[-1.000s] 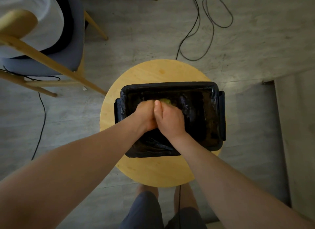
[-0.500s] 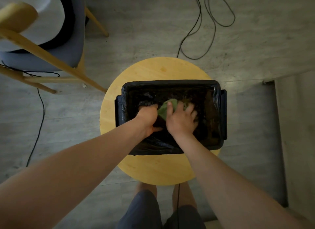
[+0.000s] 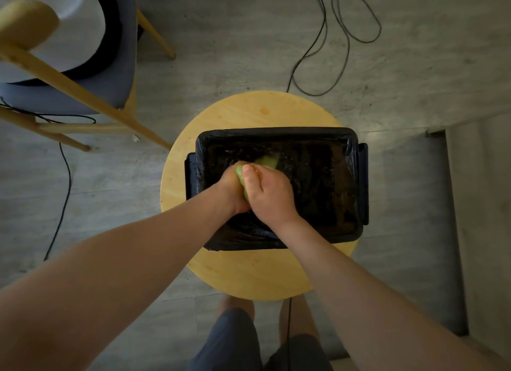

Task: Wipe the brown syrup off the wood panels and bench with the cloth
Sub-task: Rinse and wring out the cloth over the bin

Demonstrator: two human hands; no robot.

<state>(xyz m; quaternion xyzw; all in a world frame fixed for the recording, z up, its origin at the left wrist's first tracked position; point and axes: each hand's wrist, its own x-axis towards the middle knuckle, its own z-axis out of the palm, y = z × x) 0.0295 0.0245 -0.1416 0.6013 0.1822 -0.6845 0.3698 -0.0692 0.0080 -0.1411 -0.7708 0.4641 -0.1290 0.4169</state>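
Both hands are pressed together over the basin: the left hand (image 3: 231, 189) and the right hand (image 3: 269, 195) are each clamped on the green cloth (image 3: 266, 161), which is bunched between the palms with one corner poking out beyond the knuckles. Head view, the only one supplied: the hands work above a black rectangular basin lined with a black plastic bag (image 3: 276, 132), and the basin stands on a round pale-wood table top (image 3: 249, 274). A wooden chair with a grey-blue seat (image 3: 110, 74) stands to the far left, and loose black cables (image 3: 345, 25) lie on the grey floor beyond. As to progress, the grip reads as wringing or rinsing the cloth, a servicing step rather than wiping proper. No wood panels, no bench and no brown syrup can be identified in the frame, so neither the finished portion nor the remainder can be verified; a faint darker mark on the far side of the table top may be a stain, unconfirmed. Concealed or unclear: the fingertips are tucked under the hands, most of the cloth is covered, and the basin interior is too dark to confirm liquid, though scattered glints suggest wetness. Dim lighting limits detail throughout.
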